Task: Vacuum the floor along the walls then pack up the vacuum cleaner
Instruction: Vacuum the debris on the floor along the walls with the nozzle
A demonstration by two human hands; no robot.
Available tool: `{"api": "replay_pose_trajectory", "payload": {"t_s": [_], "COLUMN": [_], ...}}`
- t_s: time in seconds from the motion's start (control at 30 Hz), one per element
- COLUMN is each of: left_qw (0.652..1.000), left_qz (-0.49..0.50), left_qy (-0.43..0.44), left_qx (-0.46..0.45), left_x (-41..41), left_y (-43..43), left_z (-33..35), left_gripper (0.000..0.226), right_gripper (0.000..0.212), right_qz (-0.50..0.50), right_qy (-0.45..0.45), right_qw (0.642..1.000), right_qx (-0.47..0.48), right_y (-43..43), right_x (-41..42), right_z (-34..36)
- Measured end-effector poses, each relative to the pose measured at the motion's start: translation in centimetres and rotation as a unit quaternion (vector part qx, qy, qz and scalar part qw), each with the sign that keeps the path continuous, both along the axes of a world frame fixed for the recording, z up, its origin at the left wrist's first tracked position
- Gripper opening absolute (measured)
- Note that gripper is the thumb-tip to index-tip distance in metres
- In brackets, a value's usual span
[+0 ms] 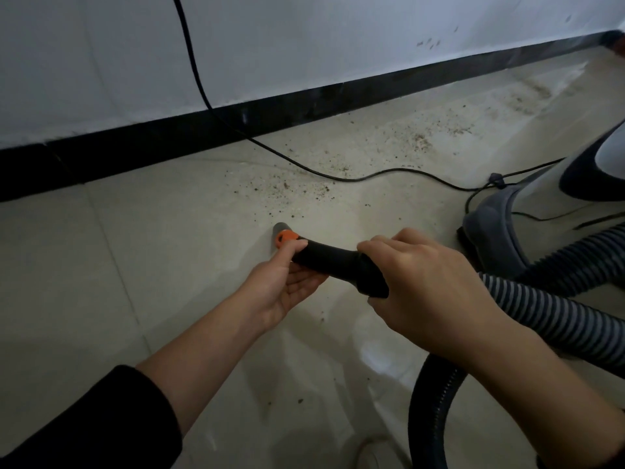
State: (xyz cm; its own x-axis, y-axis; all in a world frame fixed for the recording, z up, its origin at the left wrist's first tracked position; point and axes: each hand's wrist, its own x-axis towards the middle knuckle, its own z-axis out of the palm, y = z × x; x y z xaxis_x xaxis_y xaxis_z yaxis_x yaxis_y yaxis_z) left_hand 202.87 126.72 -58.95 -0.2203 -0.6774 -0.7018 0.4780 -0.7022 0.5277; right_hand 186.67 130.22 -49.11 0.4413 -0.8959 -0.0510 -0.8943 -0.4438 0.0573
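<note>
Nozzle (324, 257) sits near the skirting board (169, 143); your left hand (287, 286) pinches its tip, your right hand (426, 282) wraps its rear. Likely light and stiff; grip there, not the floppy hose (548, 313).

white wall and black skirting

a white wall (304, 45) fills the upper part of the frame. a few small dark marks (429, 43) sit on it at upper right. along its foot runs a glossy black skirting board (135, 154), rising from the left edge at mid height to the upper right corner, with pale glints near its middle. at that far corner a dark object (617, 40) with a reddish tinge meets the frame edge, too blurred to identify. at the bottom edge, right of centre, a pale curved shape (370, 450) lies on the floor (101, 265).
</note>
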Motion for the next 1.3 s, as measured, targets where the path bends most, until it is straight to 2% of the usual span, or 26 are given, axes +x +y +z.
{"api": "replay_pose_trajectory", "payload": {"t_s": [0.7,1.13,1.3], "left_qw": [0.999,0.999,0.998], "left_qz": [0.042,0.02,-0.005], "left_qy": [-0.032,-0.041,-0.054], "left_qx": [-0.013,-0.016,-0.017], "left_x": [2.4,1.3,-0.1], "left_y": [-0.8,-2.0,-3.1], "left_z": [-0.3,-0.2,0.5], "left_gripper": [0.04,0.036,0.037], "right_gripper": [0.017,0.013,0.019], "right_qz": [0.026,0.007,-0.018], "right_qy": [-0.017,-0.006,0.002], "right_qw": [1.0,1.0,1.0], "right_qx": [-0.006,-0.012,-0.003], "right_y": [-1.8,-2.3,-2.7], "right_x": [1.9,1.2,0.2], "right_z": [-1.0,-0.8,-0.5]}}
